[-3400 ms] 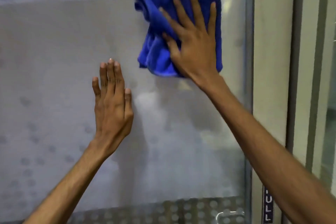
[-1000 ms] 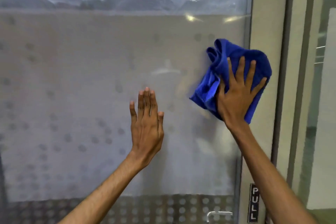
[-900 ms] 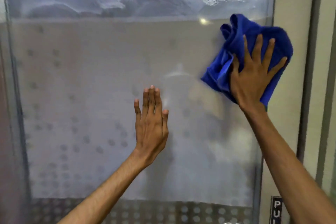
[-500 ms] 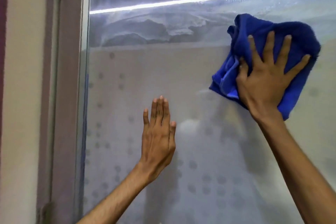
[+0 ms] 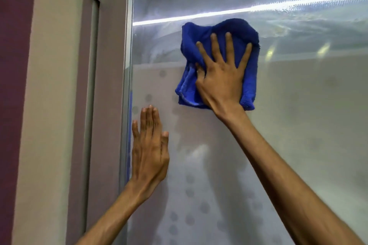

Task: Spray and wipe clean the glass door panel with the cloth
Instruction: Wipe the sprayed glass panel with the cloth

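The right grip [image 5: 221,83], fingers spread flat, presses the cloth [image 5: 236,28] high on the glass [image 5: 298,105] near its left edge, and should push evenly in rows while the flat, empty left grip [image 5: 149,151] steadies.

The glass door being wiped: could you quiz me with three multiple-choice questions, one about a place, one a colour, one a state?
1. Where is the cloth relative to the left hand?
A) below it
B) underneath it
C) above, to its right

2. What colour is the cloth?
A) red
B) blue
C) white

3. How is the left hand?
A) fingers straight, flat against the glass door panel
B) gripping a bottle
C) clenched in a fist

Answers: 1 C, the right hand presses it higher up the panel; 2 B, it is plainly deep blue; 3 A, its fingers lie straight, holding nothing.
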A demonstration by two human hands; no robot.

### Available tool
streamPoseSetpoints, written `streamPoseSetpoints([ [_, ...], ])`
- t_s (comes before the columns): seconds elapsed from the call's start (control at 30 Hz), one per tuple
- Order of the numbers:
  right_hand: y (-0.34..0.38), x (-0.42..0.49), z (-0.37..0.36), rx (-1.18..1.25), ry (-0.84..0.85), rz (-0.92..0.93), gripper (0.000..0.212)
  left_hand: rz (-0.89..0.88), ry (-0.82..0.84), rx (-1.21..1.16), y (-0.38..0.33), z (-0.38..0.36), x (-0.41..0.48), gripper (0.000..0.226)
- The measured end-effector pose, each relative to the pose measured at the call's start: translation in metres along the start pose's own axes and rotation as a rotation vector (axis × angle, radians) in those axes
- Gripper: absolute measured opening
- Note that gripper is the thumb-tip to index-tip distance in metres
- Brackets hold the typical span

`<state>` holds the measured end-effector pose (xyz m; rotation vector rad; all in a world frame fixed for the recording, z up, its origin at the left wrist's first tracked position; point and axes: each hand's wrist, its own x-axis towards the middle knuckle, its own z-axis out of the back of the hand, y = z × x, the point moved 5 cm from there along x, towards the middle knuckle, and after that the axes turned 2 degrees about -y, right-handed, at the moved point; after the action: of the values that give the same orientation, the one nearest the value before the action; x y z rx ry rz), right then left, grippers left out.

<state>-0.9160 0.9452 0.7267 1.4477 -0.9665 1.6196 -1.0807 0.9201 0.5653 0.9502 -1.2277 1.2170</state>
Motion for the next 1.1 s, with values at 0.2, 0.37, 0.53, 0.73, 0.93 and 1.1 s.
streamPoseSetpoints([
  [0.2,0.079,0.005,-0.026,0.045,0.023,0.119,0.053,0.04,-0.051,0.014,0.052,0.023,-0.001,0.058],
  [0.37,0.111,-0.008,-0.04,0.034,0.037,0.191,0.053,0.119,-0.02,0.025,0.092,0.022,-0.017,0.058],
  [0.53,0.123,-0.036,-0.045,0.024,0.06,0.255,0.054,0.125,-0.046,-0.05,0.104,0.019,-0.038,0.055],
  [0.73,0.134,-0.102,-0.049,0.052,0.052,0.279,0.054,0.117,-0.057,-0.058,0.122,0.018,-0.075,0.056],
  [0.93,0.142,-0.178,-0.053,0.065,0.068,0.238,0.055,0.125,0.0,-0.081,0.127,0.018,-0.107,0.057],
  [1.1,0.141,-0.229,-0.053,0.082,0.09,0.234,0.058,0.081,0.062,-0.05,0.138,0.019,-0.143,0.054],
])
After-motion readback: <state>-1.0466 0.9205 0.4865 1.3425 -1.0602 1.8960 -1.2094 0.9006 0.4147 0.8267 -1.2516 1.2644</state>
